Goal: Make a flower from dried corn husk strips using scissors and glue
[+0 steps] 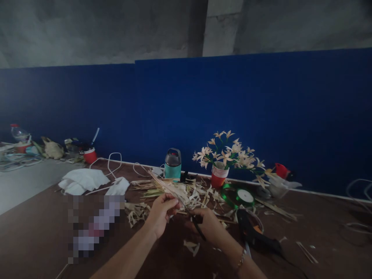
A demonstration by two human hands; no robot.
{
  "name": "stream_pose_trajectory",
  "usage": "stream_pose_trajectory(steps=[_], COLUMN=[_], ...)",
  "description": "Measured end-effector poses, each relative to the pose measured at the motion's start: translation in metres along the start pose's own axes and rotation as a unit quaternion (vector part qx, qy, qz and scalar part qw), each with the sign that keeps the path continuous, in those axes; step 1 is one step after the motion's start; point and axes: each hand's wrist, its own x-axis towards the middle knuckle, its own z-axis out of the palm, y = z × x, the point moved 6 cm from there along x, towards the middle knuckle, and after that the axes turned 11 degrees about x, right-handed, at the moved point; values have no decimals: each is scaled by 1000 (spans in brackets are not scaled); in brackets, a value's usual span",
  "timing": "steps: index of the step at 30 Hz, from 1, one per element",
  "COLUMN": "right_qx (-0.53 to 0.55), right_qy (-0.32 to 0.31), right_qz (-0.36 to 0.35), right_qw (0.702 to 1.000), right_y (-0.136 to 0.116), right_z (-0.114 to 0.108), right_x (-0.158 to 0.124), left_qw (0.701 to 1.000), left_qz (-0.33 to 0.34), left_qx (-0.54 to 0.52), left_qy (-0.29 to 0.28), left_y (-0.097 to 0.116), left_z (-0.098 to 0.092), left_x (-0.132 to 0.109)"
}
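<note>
My left hand pinches a long pale dried leaf strip that slants up to the left over the brown table. Close beside it, my right hand is closed round black-handled scissors, their blades reaching towards the strip near my left fingers. Under and behind both hands lies a heap of pale leaf scraps. One cut piece rests on the table below my hands.
A red cup of handmade pale flowers stands behind the heap, beside a teal flask. A green ribbon roll and a black glue gun lie to the right. White cloths and cables lie left; a blue wall panel behind.
</note>
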Motion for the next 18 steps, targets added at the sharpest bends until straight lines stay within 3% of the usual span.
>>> stream_pose_trajectory(steps=[4, 9, 15, 18], right_qx=[44, 4, 9, 36], right_qy=[-5, 15, -10, -23], right_qz=[8, 29, 26, 14], right_qw=[999, 999, 1000, 999], right_y=[3, -4, -2, 1], right_z=[3, 0, 4, 6], right_x=[1, -3, -3, -1], left_qw=[1000, 1000, 997, 996], left_qz=[-6, 10, 48, 54], left_qx=[-3, 22, -18, -28], left_qy=[8, -18, 62, 67], left_y=[-1, 2, 5, 4], left_z=[0, -1, -15, -15], left_x=[0, 3, 8, 8])
